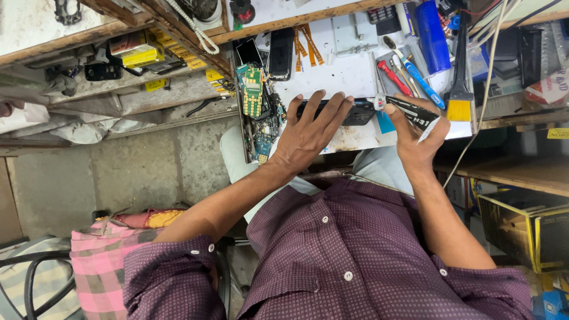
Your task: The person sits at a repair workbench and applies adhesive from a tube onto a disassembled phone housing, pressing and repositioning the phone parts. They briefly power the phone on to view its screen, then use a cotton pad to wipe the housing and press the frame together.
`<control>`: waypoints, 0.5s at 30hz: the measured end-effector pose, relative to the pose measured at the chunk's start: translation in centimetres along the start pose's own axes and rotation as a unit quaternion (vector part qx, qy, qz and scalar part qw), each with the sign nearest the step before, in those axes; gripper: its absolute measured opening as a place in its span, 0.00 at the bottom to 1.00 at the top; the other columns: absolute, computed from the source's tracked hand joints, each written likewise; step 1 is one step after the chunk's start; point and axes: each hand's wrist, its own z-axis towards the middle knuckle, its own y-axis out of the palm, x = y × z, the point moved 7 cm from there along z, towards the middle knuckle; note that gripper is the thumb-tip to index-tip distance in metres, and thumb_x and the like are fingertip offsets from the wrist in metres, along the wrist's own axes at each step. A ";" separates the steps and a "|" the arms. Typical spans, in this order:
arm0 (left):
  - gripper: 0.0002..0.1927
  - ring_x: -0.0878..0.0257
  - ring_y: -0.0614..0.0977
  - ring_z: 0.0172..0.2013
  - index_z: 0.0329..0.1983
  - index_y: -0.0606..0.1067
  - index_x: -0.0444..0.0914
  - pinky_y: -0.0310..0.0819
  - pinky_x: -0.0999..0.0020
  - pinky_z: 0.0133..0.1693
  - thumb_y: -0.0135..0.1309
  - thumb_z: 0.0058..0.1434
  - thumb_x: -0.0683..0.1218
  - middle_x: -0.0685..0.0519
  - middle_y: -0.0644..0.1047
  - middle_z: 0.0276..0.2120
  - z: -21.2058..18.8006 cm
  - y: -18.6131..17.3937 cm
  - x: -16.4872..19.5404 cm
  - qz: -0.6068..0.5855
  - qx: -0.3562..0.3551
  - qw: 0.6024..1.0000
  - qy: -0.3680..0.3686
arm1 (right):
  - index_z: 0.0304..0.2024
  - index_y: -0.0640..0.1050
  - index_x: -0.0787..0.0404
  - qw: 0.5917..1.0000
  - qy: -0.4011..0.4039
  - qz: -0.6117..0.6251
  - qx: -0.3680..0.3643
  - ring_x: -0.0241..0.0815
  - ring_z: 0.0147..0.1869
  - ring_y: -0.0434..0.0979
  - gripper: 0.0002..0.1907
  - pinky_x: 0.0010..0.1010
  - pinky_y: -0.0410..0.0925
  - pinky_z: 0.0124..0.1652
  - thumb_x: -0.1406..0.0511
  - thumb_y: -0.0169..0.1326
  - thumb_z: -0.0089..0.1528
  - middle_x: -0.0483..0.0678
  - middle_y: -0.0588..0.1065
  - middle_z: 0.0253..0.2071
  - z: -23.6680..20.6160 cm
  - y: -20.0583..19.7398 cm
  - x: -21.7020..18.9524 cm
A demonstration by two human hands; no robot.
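Yellow-bristled brush [459, 89], red screwdriver [392, 77], blue case [432, 35] beyond the grip; green circuit board [253, 90] to its left.

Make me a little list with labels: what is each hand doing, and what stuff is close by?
left hand: fingers spread, pressing down on a black phone
right hand: holding a black tube, tip near the phone
bench: white, scuffed
beside the phone: green circuit boards
behind the tube: yellow brush, red screwdriver, blue pen
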 end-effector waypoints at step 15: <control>0.36 0.54 0.70 0.64 0.75 0.64 0.42 0.51 0.48 0.65 0.54 0.61 0.41 0.54 0.67 0.66 -0.1 0.0 0.0 -0.001 -0.006 1.000 0.001 | 0.50 0.81 0.70 1.000 0.005 0.013 -0.020 0.36 0.49 0.80 0.11 0.24 0.74 0.50 0.71 0.67 0.68 0.52 0.80 0.46 0.4 0.6 -0.8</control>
